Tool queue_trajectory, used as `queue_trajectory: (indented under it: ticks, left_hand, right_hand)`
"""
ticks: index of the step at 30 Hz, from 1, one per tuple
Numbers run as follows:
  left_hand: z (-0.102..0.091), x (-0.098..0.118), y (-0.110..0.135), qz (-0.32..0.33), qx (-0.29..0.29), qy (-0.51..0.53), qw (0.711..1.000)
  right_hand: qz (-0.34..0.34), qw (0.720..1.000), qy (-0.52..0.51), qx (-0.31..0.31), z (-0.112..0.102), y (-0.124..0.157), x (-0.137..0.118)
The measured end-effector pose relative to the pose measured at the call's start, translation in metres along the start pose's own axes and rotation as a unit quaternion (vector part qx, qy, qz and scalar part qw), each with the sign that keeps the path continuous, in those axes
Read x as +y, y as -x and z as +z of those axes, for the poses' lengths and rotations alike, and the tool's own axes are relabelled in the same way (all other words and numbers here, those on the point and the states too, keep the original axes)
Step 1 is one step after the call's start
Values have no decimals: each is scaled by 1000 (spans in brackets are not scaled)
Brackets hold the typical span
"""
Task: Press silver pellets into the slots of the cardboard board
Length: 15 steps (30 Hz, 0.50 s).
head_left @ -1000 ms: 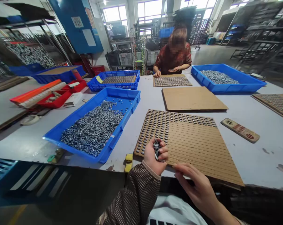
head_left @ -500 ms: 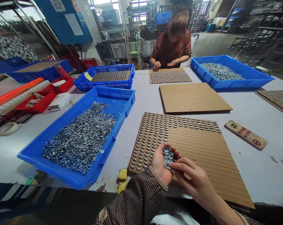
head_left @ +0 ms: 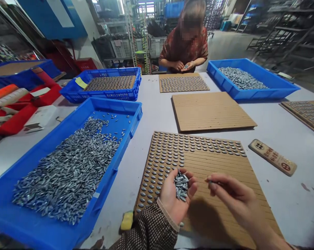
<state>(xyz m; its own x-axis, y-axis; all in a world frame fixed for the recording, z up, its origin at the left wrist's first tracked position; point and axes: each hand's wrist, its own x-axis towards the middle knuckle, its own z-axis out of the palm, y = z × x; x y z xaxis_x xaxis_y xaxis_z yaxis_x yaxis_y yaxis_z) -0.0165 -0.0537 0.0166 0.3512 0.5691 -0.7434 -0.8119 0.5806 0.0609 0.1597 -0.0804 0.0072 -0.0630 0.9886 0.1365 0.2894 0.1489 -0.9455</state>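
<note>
My left hand (head_left: 174,196) is cupped palm up over the near edge of a ridged cardboard sheet (head_left: 224,166), holding a small heap of grey metal pieces (head_left: 181,185). My right hand (head_left: 232,198) hovers just to its right, thumb and forefinger pinched on a single metal piece. Rows of the same pieces fill the sheet's far edge and left side. A blue tray (head_left: 125,130) full of loose pieces lies to my left.
Across the table a person (head_left: 185,41) handles pieces over a filled sheet (head_left: 183,83). A bare cardboard sheet (head_left: 211,111) lies in the middle. Blue trays stand at far right (head_left: 255,92) and far left (head_left: 104,93). A small label plate (head_left: 272,161) lies right. Red bins sit at left.
My right hand has drawn away to the right from the heap in my left palm, now pinching one piece. The view has tilted down and closer to the table.
</note>
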Motion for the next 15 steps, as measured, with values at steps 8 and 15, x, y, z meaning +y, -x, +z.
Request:
queue_trajectory:
  ticks: [8,15]
  left_hand:
    - [-6,-10,-10,-66,-38,-169,983]
    - [-11,-10,-12,-56,-49,-226,971]
  right_hand:
    - [-40,979,199,-2,-22,-83,87]
    - [-104,962,251,-10,-10,-103,97]
